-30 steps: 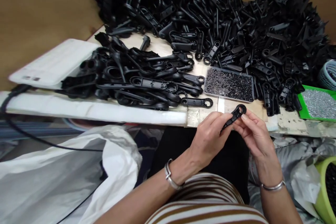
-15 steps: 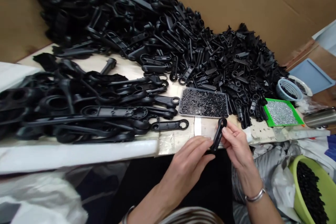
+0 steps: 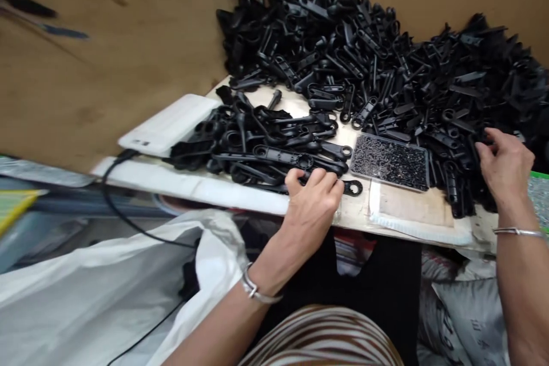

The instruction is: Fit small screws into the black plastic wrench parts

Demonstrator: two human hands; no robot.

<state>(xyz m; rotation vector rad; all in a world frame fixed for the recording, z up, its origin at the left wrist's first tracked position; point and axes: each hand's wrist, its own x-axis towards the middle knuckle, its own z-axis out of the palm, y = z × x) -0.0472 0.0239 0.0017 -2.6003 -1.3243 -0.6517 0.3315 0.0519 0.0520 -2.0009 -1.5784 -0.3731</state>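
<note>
My left hand [image 3: 315, 200] is at the table's front edge, its fingers curled over a long black plastic handle piece with a ring end [image 3: 354, 187]. The hand hides most of that piece. Behind it lies a loose pile of similar black handle pieces [image 3: 283, 154]. Over at the right, my right hand [image 3: 506, 168] reaches to the near side of a large heap of black plastic parts [image 3: 454, 86]. Its thumb and forefinger are apart, and I make out nothing held between them. A clear shallow tray of small black screws [image 3: 388, 161] sits between the hands.
A white flat device [image 3: 169, 123] with a black cable stands at the left end of the table. Cardboard walls [image 3: 141, 63] rise at the left and back. Part of a green tray [image 3: 540, 194] shows at the right. White sacking [image 3: 214, 251] hangs below the front edge.
The black handle piece held between both hands is gone from them. My hands have parted, left to the loose pile and right to the big heap. The view has turned left.
</note>
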